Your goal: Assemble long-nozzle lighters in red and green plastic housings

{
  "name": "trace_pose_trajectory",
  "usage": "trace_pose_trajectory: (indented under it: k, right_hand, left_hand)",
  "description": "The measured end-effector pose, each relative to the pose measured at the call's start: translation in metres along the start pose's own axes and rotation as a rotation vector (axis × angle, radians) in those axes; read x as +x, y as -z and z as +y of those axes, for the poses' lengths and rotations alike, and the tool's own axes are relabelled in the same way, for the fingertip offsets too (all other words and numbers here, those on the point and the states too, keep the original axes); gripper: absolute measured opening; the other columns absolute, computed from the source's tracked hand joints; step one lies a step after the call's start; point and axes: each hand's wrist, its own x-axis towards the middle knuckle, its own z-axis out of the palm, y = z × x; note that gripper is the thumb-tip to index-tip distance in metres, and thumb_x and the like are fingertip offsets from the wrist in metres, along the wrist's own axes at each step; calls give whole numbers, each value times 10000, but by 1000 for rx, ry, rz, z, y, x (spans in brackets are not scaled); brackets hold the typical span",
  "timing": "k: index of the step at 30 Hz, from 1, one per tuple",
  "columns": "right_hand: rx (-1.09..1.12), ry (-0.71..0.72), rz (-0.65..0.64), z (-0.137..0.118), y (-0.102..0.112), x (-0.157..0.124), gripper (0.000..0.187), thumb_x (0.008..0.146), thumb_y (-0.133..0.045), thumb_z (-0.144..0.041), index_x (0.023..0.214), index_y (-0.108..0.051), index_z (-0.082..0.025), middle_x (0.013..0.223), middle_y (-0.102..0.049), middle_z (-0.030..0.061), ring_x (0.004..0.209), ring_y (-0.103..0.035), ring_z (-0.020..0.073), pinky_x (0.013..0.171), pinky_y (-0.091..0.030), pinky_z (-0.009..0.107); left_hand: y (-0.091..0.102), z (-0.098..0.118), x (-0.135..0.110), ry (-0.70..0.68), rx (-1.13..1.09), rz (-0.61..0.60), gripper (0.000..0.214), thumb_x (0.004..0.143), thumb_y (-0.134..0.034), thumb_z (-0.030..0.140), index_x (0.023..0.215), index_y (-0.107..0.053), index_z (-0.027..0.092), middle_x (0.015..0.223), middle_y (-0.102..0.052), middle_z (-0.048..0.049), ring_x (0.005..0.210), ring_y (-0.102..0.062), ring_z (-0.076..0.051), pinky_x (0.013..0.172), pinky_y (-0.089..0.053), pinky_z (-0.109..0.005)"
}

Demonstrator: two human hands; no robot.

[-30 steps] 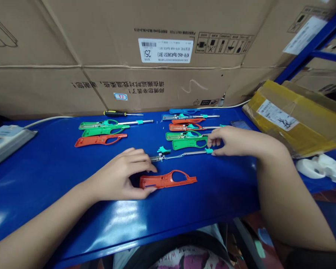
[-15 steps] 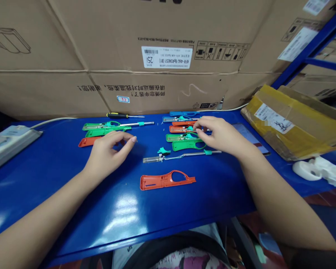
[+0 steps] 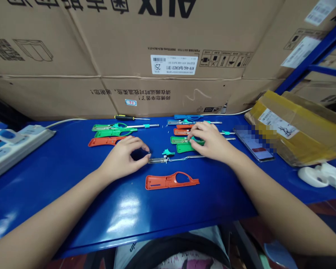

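My left hand (image 3: 123, 157) arches over the blue table (image 3: 72, 179), thumb and forefinger closing in a pinch right beside the left end of a thin metal rod part (image 3: 173, 159). Whether they grip the rod's end I cannot tell. A small teal trigger piece (image 3: 168, 152) lies just above the rod. An orange handle shell (image 3: 170, 182) lies free in front of it. My right hand (image 3: 210, 142) rests with bent fingers on a green handle shell (image 3: 183, 148), in a cluster of orange, green and blue shells and rods (image 3: 184, 127).
A second group of green shells (image 3: 112, 130) and an orange shell (image 3: 103, 142) lies to the left, with a screwdriver (image 3: 127, 117) behind. A power strip (image 3: 16, 144) sits far left; a phone (image 3: 253, 144), a taped cardboard package (image 3: 296, 127) and a white object (image 3: 319, 173) are right. Big cartons (image 3: 168, 45) wall the back.
My left hand let go of the orange shell, lifted, then came back down by the rod's left end. My right hand left the rod's tip and moved onto the green shell.
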Motion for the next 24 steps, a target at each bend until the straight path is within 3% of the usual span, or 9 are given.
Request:
trace_pose_trajectory:
  k: [7, 15, 24]
  right_hand:
    - [143, 53, -48, -30, -25, -1, 73, 888, -721, -279, 951, -725, -242, 1105, -640, 66, 1122, -562, 258, 984, -372, 465]
    - [162, -15, -24, -33, -41, 3, 43, 884, -744, -249, 842, -750, -243, 1040, -653, 51, 1121, -579, 261, 1003, -370, 492]
    - [134, -46, 43, -38, -47, 10, 74, 896, -697, -222, 900, -769, -241, 1025, -670, 65, 1074, -583, 275, 964, -375, 501]
  left_hand:
    - [-5, 2, 0, -9, -30, -28, 156, 899, -625, 320, 903, -717, 194, 931, -728, -38, 888, -656, -201, 877, -489, -369]
    - [-7, 7, 0, -29, -56, -60, 140, 893, -638, 304, 888, -734, 202, 926, -716, -39, 863, -651, -193, 850, -491, -364]
    - [-12, 10, -2, -37, -63, -62, 128, 897, -643, 282, 929, -735, 199, 946, -720, -48, 872, -632, -206, 839, -498, -373]
